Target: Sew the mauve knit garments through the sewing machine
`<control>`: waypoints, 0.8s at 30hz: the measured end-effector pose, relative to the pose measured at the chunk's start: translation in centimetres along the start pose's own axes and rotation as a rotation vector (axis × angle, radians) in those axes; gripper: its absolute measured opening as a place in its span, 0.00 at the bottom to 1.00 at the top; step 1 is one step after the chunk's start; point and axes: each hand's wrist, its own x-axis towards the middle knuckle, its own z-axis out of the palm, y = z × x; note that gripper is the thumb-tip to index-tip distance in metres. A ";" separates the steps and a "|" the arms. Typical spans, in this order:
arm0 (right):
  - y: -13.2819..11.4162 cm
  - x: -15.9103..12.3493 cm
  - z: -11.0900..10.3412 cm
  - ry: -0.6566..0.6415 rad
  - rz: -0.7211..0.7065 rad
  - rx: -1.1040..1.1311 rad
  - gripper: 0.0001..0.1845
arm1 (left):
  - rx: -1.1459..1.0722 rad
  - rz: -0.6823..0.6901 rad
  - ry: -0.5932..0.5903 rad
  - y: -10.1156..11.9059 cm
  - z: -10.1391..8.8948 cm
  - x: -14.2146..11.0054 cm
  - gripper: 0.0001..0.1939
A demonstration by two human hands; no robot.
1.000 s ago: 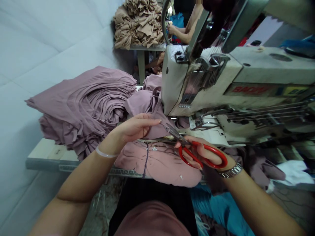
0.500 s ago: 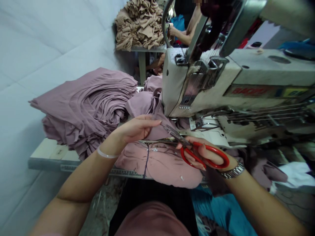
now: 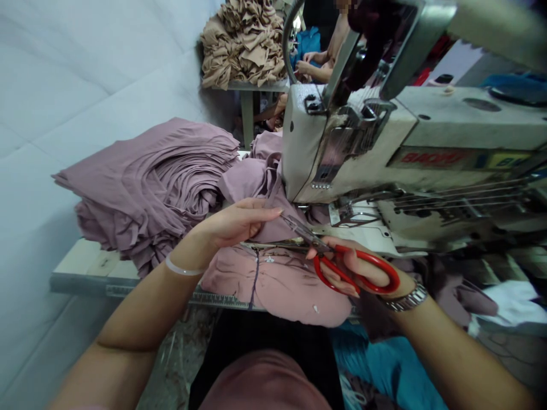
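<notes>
**Scissors at pink cloth beside a sewing machine**

One big machine fills the right side, above a long bench. Two piles of cloth sit nearby. The mauve pile lies close by, likely so it is easy to reach. The tan pile lies farther off. Two hands work here. The left hand is curled and pinches a piece of pink cloth, holding it up tight for the blades. The right hand grips the one pair of scissors through its red handles, with the blades a little open at the cloth.
</notes>
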 end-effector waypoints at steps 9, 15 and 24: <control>-0.3 -0.5 0.3 0.055 0.039 -0.001 0.27 | 0.035 -0.069 -0.013 0.8 0.6 -0.7 0.09; 0.3 -0.2 0.0 -0.004 0.012 -0.019 0.30 | 0.196 -0.097 0.021 0.7 0.3 -0.6 0.15; -0.5 0.2 0.2 0.009 0.013 -0.084 0.26 | 0.345 -0.065 0.012 0.9 0.7 -0.7 0.13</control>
